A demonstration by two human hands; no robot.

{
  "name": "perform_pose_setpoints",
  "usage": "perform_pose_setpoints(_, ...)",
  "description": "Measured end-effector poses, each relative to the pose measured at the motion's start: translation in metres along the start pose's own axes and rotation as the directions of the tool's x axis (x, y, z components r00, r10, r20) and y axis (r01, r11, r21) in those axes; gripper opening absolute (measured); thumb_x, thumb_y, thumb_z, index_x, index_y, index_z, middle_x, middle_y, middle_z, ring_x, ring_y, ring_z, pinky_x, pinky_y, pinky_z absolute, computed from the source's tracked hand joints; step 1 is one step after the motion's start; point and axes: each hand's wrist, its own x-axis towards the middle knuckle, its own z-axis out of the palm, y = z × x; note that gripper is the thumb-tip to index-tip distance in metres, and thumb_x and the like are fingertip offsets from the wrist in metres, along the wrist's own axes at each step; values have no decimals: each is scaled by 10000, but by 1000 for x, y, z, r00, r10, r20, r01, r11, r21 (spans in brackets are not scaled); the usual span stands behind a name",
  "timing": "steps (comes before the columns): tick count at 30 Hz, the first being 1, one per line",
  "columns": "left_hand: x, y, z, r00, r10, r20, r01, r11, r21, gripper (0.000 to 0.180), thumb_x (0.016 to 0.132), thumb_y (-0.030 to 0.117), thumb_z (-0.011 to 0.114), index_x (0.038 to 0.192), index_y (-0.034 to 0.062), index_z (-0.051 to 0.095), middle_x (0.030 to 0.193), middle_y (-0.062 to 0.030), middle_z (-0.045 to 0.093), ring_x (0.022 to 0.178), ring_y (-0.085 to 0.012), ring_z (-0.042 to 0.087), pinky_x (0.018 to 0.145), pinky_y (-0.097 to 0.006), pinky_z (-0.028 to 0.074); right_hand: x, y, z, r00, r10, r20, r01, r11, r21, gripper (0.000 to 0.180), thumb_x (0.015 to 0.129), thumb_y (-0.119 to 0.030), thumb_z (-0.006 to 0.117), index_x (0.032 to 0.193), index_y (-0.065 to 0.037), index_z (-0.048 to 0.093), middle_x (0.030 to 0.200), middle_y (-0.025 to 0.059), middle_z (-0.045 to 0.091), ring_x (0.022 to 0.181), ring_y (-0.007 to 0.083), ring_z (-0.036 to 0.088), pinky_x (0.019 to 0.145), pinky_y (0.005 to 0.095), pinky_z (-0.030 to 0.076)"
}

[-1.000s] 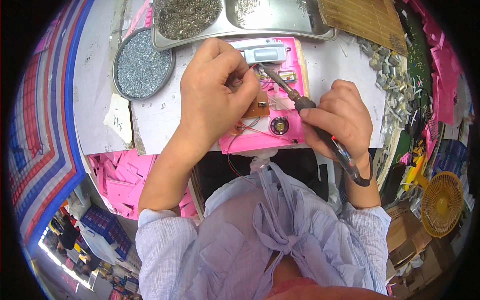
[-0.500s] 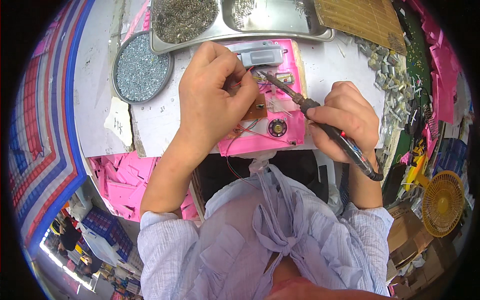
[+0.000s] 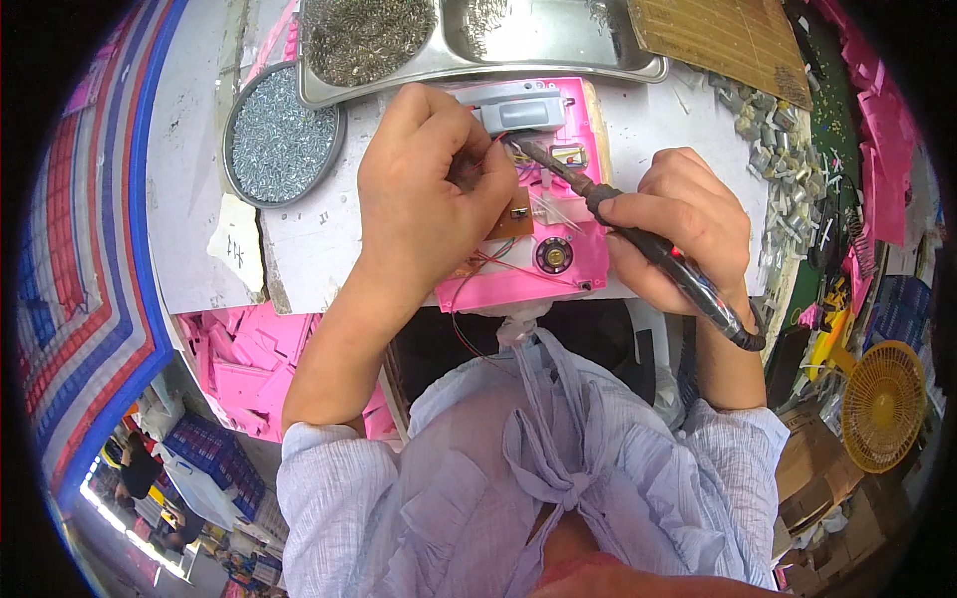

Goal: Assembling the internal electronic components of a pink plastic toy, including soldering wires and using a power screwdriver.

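Observation:
A pink plastic casing [image 3: 588, 231] lies open in front of me with electronic parts inside. My right hand [image 3: 693, 224] grips a black soldering iron [image 3: 653, 246], its tip slanting up and left to the wires beside a grey battery box [image 3: 523, 113]. With fingers pinched, my left hand [image 3: 419, 184] holds a thin red wire [image 3: 498, 139] near that tip; the fingertips are partly hidden. Below the left fingers sits a small brown circuit board [image 3: 514, 223]. A round black speaker [image 3: 553, 256] is fixed in the casing's near part, with thin wires running beside it.
A round dish [image 3: 284, 140] of small screws stands at the left. Behind the casing is a metal tray [image 3: 578, 68] with small metal parts. Cardboard [image 3: 718, 45] and loose metal pieces [image 3: 773, 149] lie right. Pink scraps [image 3: 249, 364] fill a space below the table's left edge.
My right hand has moved slightly up and left, and the iron's tip has shifted left toward my left fingers. My left hand has barely moved.

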Motion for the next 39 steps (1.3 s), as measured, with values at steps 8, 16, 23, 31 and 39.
perform_pose_setpoints(8, -1, -1, 1, 999, 24, -21, -24, 999, 23, 119, 742, -31, 728, 756, 10, 617, 830, -51, 540, 673, -139, 536, 570, -270, 450, 1, 1, 1, 1000, 0, -13, 0, 1000, 7, 330, 613, -7, 783, 935, -56, 722, 633, 29, 524, 553, 222, 495, 563, 348, 403)
perform_pose_setpoints(16, 1, -4, 4, 992, 109, -57, -106, 993, 57, 184, 727, -33, 742, 728, 28, 568, 796, -70, 527, 584, -164, 551, 514, -303, 471, 1, 0, -2, 1000, 22, 14, -22, 999, -25, 329, 617, -20, 789, 936, -75, 727, 624, 20, 514, 566, 223, 505, 571, 343, 411)
perform_pose_setpoints(23, 1, -4, 4, 991, 116, -64, -112, 991, 71, 175, 723, -32, 742, 724, 26, 577, 798, -73, 534, 590, -170, 555, 522, -305, 478, 0, -5, -6, 999, 30, 15, -30, 1000, -8, 333, 616, -18, 790, 939, -72, 726, 622, 19, 511, 566, 226, 507, 570, 342, 410)
perform_pose_setpoints(31, 0, -2, 5, 994, 85, -69, -82, 995, 49, 182, 716, -30, 753, 718, 27, 580, 795, -72, 537, 595, -169, 552, 523, -307, 476, -8, -6, -11, 998, 28, -51, -28, 1000, 3, 354, 617, 4, 777, 962, -53, 720, 624, 23, 516, 553, 232, 509, 570, 344, 415)
perform_pose_setpoints(39, 0, -4, 5, 993, 96, -68, -93, 994, 49, 193, 709, -33, 765, 714, 32, 583, 786, -69, 534, 595, -170, 549, 517, -307, 465, -2, 1, 0, 1000, 15, -20, -15, 1000, 2, 332, 627, 0, 799, 943, -59, 714, 635, 29, 545, 560, 217, 518, 570, 337, 413)
